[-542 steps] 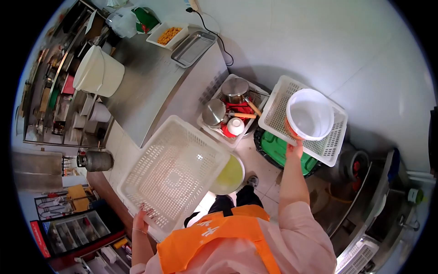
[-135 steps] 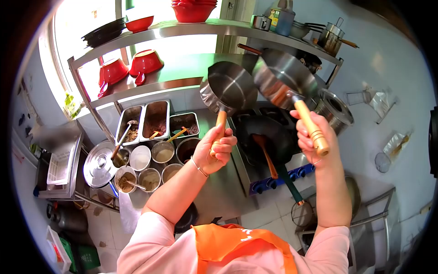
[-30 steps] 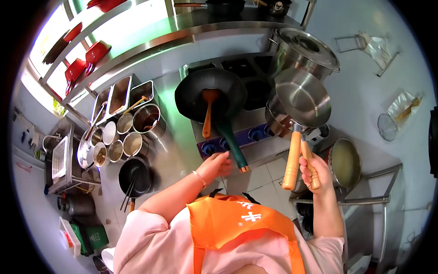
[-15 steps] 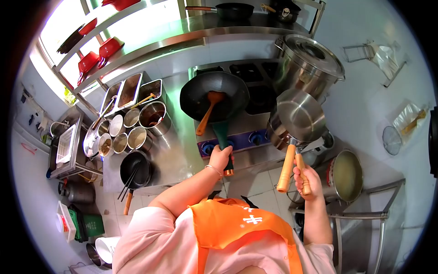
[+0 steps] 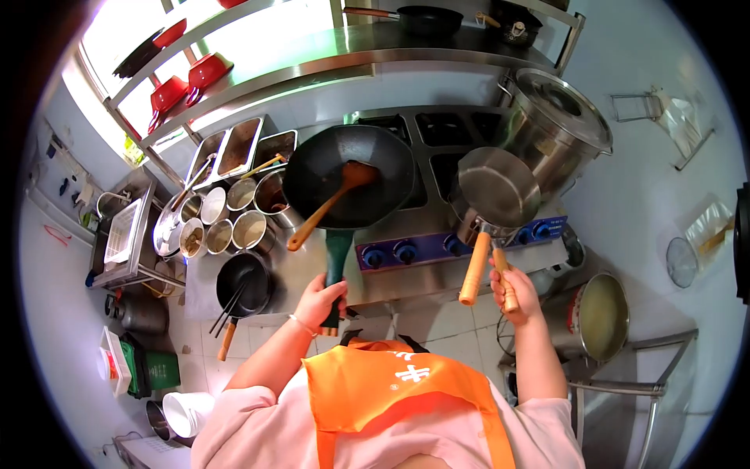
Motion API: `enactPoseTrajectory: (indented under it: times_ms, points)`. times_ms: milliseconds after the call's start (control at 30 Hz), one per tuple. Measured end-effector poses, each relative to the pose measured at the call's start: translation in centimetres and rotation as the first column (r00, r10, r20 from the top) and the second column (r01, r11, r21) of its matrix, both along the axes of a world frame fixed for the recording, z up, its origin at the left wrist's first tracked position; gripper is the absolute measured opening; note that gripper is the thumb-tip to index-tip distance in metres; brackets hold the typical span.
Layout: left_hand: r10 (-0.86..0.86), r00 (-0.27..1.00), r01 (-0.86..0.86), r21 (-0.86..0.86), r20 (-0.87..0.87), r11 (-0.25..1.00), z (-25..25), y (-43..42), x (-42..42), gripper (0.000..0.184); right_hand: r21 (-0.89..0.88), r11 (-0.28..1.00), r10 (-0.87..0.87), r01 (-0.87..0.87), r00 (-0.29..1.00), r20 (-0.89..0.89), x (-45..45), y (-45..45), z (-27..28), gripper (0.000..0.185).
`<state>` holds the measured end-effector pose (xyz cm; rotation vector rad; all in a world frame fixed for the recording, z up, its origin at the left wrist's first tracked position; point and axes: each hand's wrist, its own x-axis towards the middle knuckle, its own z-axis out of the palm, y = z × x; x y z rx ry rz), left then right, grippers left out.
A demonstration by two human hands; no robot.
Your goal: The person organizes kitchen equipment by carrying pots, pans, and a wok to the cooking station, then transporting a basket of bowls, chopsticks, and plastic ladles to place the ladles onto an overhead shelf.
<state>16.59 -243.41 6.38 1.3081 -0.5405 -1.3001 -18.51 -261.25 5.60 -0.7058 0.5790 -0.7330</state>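
My left hand is closed round the green handle of a black wok. The wok hangs over the left side of the stove and the counter edge. A wooden spatula lies in it, its handle sticking out over the near rim. My right hand grips one of two wooden handles that belong to steel saucepans, one seemingly inside the other, above the stove's right side. Which pan the gripped handle belongs to, I cannot tell. The second wooden handle sticks out just left of my fingers.
A tall lidded stockpot stands at the stove's back right. Several steel containers and a small black pan crowd the left counter. A shelf runs along the back. A large pot stands at lower right.
The wok has moved left relative to the stove with my left hand, baring part of a burner. The saucepans have shifted left, away from the stockpot. My view has turned slightly.
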Motion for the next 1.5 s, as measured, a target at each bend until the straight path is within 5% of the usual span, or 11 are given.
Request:
enactPoseTrajectory:
  times_ms: [600, 1500]
  points:
    - [0.204, 0.977, -0.206, 0.02, 0.067, 0.978, 5.0, 11.5, 12.0, 0.023, 0.006, 0.982, 0.186, -0.188, 0.979, 0.084, 21.2, -5.2, -3.7, 0.03]
    - [0.192, 0.981, -0.192, -0.021, -0.026, 0.981, 3.9, 10.1, 18.5, 0.026, 0.073, 0.989, 0.14, -0.126, 0.962, -0.235, 23.0, -6.2, -5.2, 0.038]
